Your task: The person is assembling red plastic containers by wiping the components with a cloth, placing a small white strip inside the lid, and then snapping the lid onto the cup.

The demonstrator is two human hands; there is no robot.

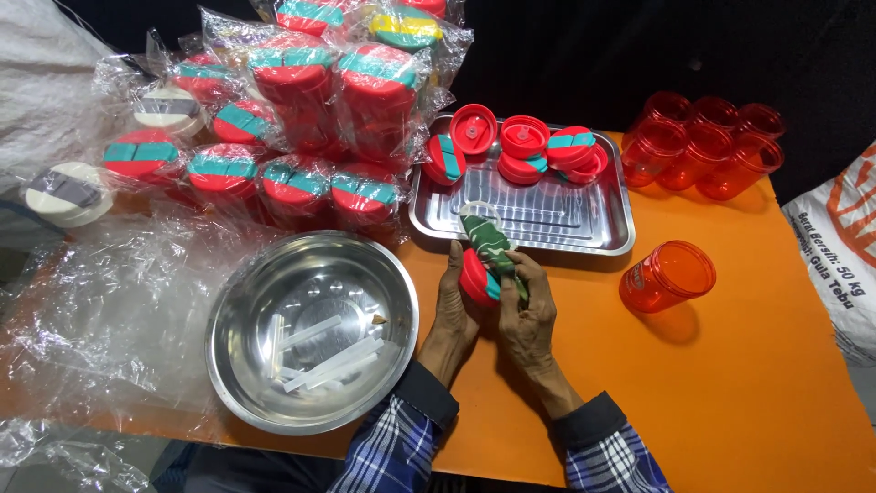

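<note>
Left hand (pixel 453 306) cupped a red lid (pixel 474 277) from behind; right hand (pixel 527 315) pinched a green patterned cloth (pixel 488 239) against its face. Best practice, I judged: brace the lid firmly and wipe evenly. Steel tray (pixel 602 233) of more lids lay just beyond the fingers, steel bowl (pixel 274 274) left of them, an orange jar (pixel 666 274) right.

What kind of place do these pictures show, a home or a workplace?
Probably a small packing or assembly workbench. On the orange table sit wrapped stacks of lids, a steel tray with loose lids, and empty red jars. Both hands hold one red lid.
</note>
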